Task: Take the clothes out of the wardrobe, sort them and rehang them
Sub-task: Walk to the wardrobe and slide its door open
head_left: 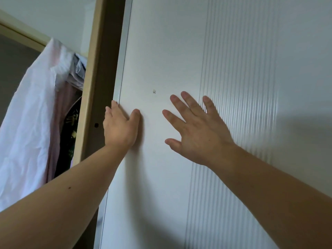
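Both forearms raised, left grip curled round door edge, right grip flat, fingers spread.

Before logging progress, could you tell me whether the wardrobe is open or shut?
Open on the left: hanging clothes show beside the white door, whose edge the left hand grips.
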### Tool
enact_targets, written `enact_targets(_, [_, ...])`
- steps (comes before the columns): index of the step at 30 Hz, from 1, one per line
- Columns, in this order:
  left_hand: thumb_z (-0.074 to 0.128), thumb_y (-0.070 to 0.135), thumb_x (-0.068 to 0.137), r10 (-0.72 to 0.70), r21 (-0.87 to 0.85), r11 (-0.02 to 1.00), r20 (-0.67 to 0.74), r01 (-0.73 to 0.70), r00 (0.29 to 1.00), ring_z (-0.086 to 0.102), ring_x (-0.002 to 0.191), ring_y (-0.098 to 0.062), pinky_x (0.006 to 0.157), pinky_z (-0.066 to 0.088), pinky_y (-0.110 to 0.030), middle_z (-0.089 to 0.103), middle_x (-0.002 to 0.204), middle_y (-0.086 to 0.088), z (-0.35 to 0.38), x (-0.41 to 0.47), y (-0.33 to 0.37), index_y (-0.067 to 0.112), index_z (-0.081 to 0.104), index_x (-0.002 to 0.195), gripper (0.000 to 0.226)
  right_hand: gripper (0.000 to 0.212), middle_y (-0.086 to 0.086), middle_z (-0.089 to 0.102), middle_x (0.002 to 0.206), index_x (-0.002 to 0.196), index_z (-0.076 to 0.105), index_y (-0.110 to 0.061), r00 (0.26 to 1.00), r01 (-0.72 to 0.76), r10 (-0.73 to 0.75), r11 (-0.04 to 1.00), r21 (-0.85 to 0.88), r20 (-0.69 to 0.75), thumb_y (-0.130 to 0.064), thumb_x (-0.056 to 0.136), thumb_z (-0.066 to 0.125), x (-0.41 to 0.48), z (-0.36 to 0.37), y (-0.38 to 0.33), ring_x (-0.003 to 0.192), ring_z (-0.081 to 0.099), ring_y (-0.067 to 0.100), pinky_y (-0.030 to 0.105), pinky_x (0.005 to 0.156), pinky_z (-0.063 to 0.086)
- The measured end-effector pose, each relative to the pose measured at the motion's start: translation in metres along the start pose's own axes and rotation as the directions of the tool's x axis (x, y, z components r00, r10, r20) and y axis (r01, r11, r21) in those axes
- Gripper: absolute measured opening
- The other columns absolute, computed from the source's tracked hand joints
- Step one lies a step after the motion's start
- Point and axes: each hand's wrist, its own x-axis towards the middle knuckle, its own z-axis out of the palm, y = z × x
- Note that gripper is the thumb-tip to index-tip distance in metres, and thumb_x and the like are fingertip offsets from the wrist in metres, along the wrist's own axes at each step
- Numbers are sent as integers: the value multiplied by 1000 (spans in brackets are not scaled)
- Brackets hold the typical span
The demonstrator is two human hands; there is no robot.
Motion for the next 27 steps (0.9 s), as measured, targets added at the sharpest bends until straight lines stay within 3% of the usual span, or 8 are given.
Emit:
enact_targets(4, [47, 46, 81, -54, 17, 998, -22, 54, 998, 54, 102, -31, 82, 46, -43, 53, 123, -13, -4, 1, 4, 15, 47, 120, 50, 72, 0, -7, 159, 149, 6, -33, 999, -19, 20, 1000, -8, 26, -67, 86, 14, -8, -4, 9, 145, -12, 21, 50, 111, -8])
enact_targets(6, [47, 36, 82, -45, 1, 999, -28, 45, 999, 52, 72, -22, 56, 36, -32, 58, 99, -13, -5, 0, 6, 16, 47, 88, 21, 72, -1, -7, 159, 148, 6, -35, 999, -41, 41, 999, -11, 33, -67, 84, 11, -14, -7, 15, 145, -12, 20, 49, 111, -8])
enact_targets(8, [45, 25, 89, 8, 34, 999, -42, -7, 999, 46, 62, -13, 49, 27, -28, 58, 87, -10, -4, 0, 7, 16, 45, 82, 11, 73, -2, -3, 159, 148, 10, -36, 997, -76, 76, 997, -15, 25, -66, 82, 10, -21, -11, 20, 146, -9, 19, 49, 112, -5])
enact_targets(16, [47, 23, 95, 211, -15, 977, 5, -211, 977, 51, 67, -20, 52, 29, -30, 55, 76, -3, 8, -39, 29, 17, 48, 82, 14, 69, 8, 17, 157, 144, 33, -27, 956, -287, 287, 958, -7, -54, -62, 84, 32, -36, -17, 29, 146, 11, 26, 63, 106, 12])
enact_targets(19, [48, 27, 93, 247, -53, 968, 53, -244, 968, 57, 84, -25, 65, 42, -34, 61, 87, -3, 16, -58, 43, 17, 56, 102, 16, 65, 9, 27, 154, 139, 42, -25, 952, -286, 284, 958, 2, -109, -56, 83, 37, -35, -19, 36, 144, 21, 26, 63, 105, 18])
enact_targets(21, [51, 28, 92, 272, -135, 956, 78, -260, 959, 57, 97, -13, 76, 45, -27, 63, 97, 11, 20, -72, 54, 25, 57, 119, 27, 63, 10, 32, 152, 136, 47, -23, 952, -272, 273, 962, 25, -141, -55, 83, 38, -33, -21, 40, 142, 26, 28, 63, 105, 21])
enact_targets(24, [58, 25, 88, 365, -266, 905, 86, -332, 927, 53, 83, 5, 67, 37, -2, 54, 80, 33, 25, -92, 73, 33, 59, 120, 33, 64, 8, 32, 152, 138, 44, -25, 938, -308, 309, 951, 36, -157, -59, 84, 36, -31, -26, 47, 142, 26, 29, 65, 104, 20])
enact_targets(27, [62, 27, 85, 419, -376, 862, 149, -341, 896, 59, 85, 9, 72, 45, -5, 61, 89, 29, 33, -111, 90, 34, 57, 124, 40, 70, 6, 30, 153, 142, 39, -29, 901, -402, 400, 915, 22, -166, -66, 83, 32, -36, -29, 58, 142, 24, 30, 68, 104, 15])
